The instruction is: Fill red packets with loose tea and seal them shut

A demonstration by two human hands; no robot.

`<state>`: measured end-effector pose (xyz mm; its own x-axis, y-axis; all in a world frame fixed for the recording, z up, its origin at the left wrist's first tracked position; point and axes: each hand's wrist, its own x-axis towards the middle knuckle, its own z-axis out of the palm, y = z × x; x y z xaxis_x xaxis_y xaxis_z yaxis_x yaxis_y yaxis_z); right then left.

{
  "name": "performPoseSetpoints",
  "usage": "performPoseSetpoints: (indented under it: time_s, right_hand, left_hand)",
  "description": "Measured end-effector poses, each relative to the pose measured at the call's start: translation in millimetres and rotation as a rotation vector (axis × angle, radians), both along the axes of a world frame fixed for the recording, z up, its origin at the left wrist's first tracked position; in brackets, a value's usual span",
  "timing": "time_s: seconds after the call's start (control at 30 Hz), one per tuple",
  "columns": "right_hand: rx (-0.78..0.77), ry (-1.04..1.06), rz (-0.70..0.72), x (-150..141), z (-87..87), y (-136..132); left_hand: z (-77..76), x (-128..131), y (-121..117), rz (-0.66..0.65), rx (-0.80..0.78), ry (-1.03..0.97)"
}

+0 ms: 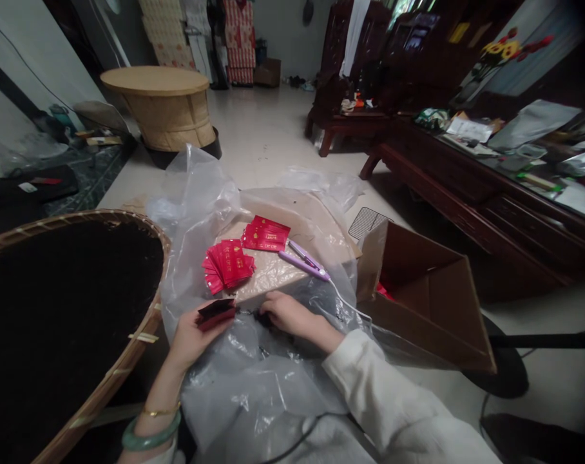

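My left hand grips a small red packet, its mouth spread and dark inside. To its right, my right hand has curled fingers pinched down at dark, tea-like leaves on clear plastic sheeting; exactly what is between the fingertips is partly hidden. Just beyond both hands, a covered cardboard box bears a fanned pile of red packets and a second stack of red packets. Beside them lies a purple clamp-like sealer with open jaws and a white cord.
A wide bamboo tray full of dark loose material stands at left. On the right is an open carton with something red inside. A dark wooden table and a round-topped drum stand farther back.
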<state>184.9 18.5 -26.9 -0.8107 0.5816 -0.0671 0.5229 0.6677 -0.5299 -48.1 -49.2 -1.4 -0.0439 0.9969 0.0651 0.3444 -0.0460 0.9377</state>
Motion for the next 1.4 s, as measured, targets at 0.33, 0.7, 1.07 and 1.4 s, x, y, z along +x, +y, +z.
performPoseSetpoints:
  time_s: [0.33,0.7,1.07,1.4]
  right_hand:
    - [-0.145,-0.114,-0.191,24,2.4,-21]
    - [-0.276,-0.147,-0.307,27,-4.3,-32]
    - [-0.092,0.088,-0.172,3,-14.0,-14]
    - [-0.083,-0.122,-0.141,4,-11.8,-1]
  left_hand:
    - [-2.2,5,1,-0.014,-0.010,-0.029]
    - [0.0,12,2,-0.042,-0.055,-0.021]
    - [-2.3,14,3,-0.032,-0.077,-0.062]
    - [-1.1,16,3,-0.063,-0.078,-0.055]
